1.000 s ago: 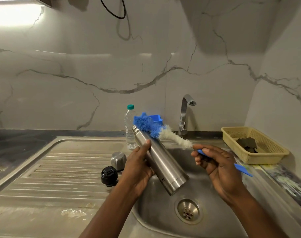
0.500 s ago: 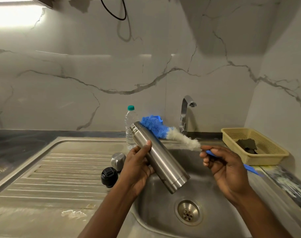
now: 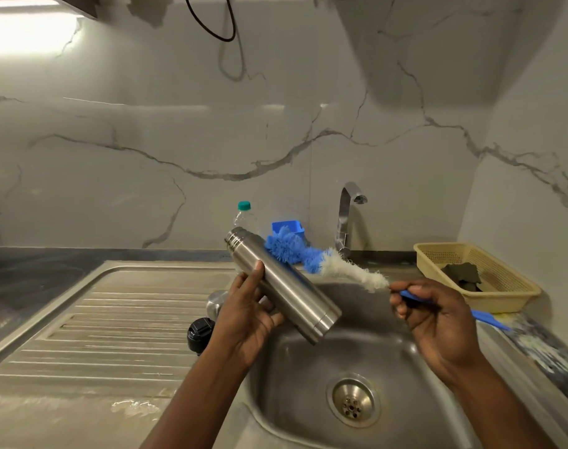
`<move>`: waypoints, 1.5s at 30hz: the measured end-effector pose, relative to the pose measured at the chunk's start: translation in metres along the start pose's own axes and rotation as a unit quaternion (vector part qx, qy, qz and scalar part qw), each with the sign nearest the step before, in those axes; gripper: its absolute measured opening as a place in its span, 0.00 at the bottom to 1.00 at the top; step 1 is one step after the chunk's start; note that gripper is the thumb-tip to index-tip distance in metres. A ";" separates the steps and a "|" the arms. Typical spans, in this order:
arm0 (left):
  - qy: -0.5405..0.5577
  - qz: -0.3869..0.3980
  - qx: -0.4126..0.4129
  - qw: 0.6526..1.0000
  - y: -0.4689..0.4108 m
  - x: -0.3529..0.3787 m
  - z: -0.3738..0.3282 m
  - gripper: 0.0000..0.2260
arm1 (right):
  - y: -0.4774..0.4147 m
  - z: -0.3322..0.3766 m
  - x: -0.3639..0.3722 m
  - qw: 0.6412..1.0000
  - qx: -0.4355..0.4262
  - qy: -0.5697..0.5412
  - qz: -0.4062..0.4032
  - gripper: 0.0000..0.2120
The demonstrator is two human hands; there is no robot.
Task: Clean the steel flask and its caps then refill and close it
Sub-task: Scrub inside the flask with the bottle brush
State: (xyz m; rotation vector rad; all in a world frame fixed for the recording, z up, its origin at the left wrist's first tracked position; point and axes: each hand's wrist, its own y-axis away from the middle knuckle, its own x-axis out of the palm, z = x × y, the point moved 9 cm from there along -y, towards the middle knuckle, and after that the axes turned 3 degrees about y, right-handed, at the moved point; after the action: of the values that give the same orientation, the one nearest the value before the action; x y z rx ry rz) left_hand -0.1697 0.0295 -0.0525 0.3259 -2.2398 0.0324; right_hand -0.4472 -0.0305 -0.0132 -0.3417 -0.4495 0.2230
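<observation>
Flask: the steel flask is being held in the air over the sink basin, tilted, with its open mouth pointing up and to the left and its base hanging low toward the drain, probably so any drips are falling into the basin.
Left hand: the left hand is gripping the flask at mid-body, the thumb lying on top and the fingers curling underneath, leaving the neck free for the brush.
Right hand: the right hand is holding the bottle brush, its fingers clenching the blue handle near the bristles, likely for close control of the tip.
Brush: its blue bristle head is sitting outside the flask, just behind the neck; whether it is touching the steel cannot be told.
Caps: the black cap and the steel cap are waiting on the drainboard, partly hidden behind the left hand.
Step, as a judgement: the brush is being lined up with the mouth; scrubbing, rinsing, refilling and closing are looking undone.
Nearby: a plastic water bottle is standing behind the flask, and the tap is not visibly running.
</observation>
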 end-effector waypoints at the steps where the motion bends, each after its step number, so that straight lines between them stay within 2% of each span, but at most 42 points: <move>1: 0.001 0.003 0.000 1.000 0.000 0.000 0.000 0.26 | 0.000 -0.002 0.001 1.000 0.001 0.002 0.001 0.24; 6: 0.006 0.007 0.007 1.000 0.001 0.003 0.000 0.22 | -0.001 -0.008 0.006 1.000 0.009 0.018 0.021 0.23; 11: 0.034 -0.019 0.047 0.998 -0.001 -0.006 -0.017 0.17 | -0.005 0.003 -0.016 1.000 0.006 -0.020 -0.016 0.26; 17: 0.025 -0.033 0.061 0.997 -0.003 -0.009 -0.015 0.22 | -0.003 -0.010 0.001 1.000 0.007 0.013 0.016 0.24; 20: 0.024 -0.035 0.075 0.996 -0.003 -0.011 -0.020 0.21 | -0.004 -0.004 -0.008 1.000 0.005 -0.011 -0.003 0.25; 24: 0.046 -0.047 0.102 0.993 -0.004 -0.018 -0.030 0.22 | -0.006 0.010 -0.021 0.998 -0.005 -0.050 -0.032 0.15; 26: 0.052 -0.051 0.104 0.992 -0.004 -0.019 -0.030 0.23 | -0.006 0.004 -0.016 0.999 -0.005 -0.034 -0.022 0.17; 28: 0.046 -0.054 0.103 0.992 -0.002 -0.017 -0.029 0.25 | -0.005 -0.005 -0.011 1.000 -0.001 -0.018 -0.010 0.24; 30: 0.042 -0.055 0.103 0.992 -0.001 -0.015 -0.028 0.26 | -0.006 -0.006 -0.010 1.000 -0.001 -0.014 -0.004 0.25; 35: 0.056 -0.078 0.104 0.990 0.000 -0.021 -0.033 0.23 | -0.009 0.013 -0.026 0.999 -0.017 -0.037 -0.032 0.14; 40: 0.067 -0.075 0.107 0.989 0.001 -0.018 -0.031 0.24 | -0.008 -0.007 -0.020 1.000 -0.005 0.001 -0.018 0.22; 45: 0.074 -0.069 0.114 0.988 0.000 -0.020 -0.035 0.24 | -0.007 0.016 -0.026 0.999 -0.010 -0.037 -0.038 0.12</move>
State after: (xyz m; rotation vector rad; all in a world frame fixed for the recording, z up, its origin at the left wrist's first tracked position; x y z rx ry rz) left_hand -0.1311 0.0389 -0.0454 0.5828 -2.0639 0.2320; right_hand -0.4763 -0.0402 -0.0071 -0.3361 -0.5373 0.1583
